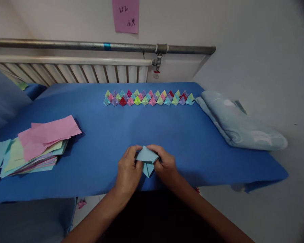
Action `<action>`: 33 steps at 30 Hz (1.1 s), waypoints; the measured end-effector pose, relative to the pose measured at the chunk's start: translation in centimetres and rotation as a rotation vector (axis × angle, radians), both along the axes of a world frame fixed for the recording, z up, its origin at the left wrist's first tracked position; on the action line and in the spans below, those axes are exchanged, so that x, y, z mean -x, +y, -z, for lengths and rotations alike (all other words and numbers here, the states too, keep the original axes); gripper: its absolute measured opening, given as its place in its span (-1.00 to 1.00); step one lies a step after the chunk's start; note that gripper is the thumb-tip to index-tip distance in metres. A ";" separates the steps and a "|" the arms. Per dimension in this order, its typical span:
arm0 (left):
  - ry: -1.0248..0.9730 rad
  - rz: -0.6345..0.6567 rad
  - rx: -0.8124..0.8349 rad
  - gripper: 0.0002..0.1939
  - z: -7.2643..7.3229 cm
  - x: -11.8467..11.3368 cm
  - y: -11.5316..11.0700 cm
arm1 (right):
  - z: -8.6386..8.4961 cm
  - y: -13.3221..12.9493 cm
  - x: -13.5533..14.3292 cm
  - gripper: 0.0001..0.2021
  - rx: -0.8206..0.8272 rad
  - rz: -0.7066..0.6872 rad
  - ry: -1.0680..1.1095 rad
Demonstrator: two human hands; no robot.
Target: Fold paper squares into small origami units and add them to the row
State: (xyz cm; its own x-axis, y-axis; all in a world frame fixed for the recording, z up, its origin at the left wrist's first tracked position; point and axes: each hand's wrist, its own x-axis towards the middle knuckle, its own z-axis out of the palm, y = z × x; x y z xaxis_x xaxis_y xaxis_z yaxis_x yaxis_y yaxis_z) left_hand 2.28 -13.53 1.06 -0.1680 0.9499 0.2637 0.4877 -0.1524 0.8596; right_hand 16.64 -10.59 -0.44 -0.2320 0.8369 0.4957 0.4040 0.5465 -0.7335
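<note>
Apparently mid-fold, the light blue paper: the light blue paper (147,156) sat between both hands above the near edge of the blue cloth (98,135), its upper part shaped like a cone and a creased, pointed flap hanging below.

Left hand: the left hand (127,168) pinched the paper's left side, with the thumb in front and the fingers curled behind.

Right hand: the right hand (166,164) pinched the opposite side, the thumb near the lower edge of the cone and the fingers bent over the top.

Rows at the back: many small folded pieces (145,101) in pink, green, purple, red, yellow and blue stood side by side in close rows; they looked finished, so a good share of the folding seemed done.

Piece in hand: it had creases and a point but was looser and more open than those in the rows, so it seemed only partly made.

Pile on the left: loose sheets (47,136), pink ones on top, lay largely flat and overlapping; by their look, these remained unfolded.

Far right: a folded blanket (243,125) lay against the wall, just beside the end of the rows.
</note>
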 end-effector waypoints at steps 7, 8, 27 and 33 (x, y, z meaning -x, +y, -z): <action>-0.204 0.019 0.148 -0.72 -0.6 -0.8 -0.3 | -0.3 0.0 0.1 -0.71 0.033 -0.027 0.071; -0.235 0.026 0.162 -0.71 -0.6 -0.9 -0.4 | -0.3 0.0 0.1 -0.72 0.055 -0.025 0.076; -0.535 0.158 0.203 -0.54 -1.3 -0.6 -0.9 | -0.6 -0.2 0.4 -0.85 0.436 0.092 0.352; -1.098 0.043 0.365 -0.71 -1.3 0.0 0.3 | -0.5 -0.1 1.2 -0.72 0.840 0.063 0.701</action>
State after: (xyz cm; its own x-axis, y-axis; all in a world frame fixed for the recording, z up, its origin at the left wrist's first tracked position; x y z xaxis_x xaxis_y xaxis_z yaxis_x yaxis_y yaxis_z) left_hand 2.25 -13.24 2.37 -0.1025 0.9498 -0.2955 -0.5484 0.1938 0.8134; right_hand 15.47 -10.64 0.03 -0.0661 0.9702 -0.2331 -0.2390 -0.2422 -0.9403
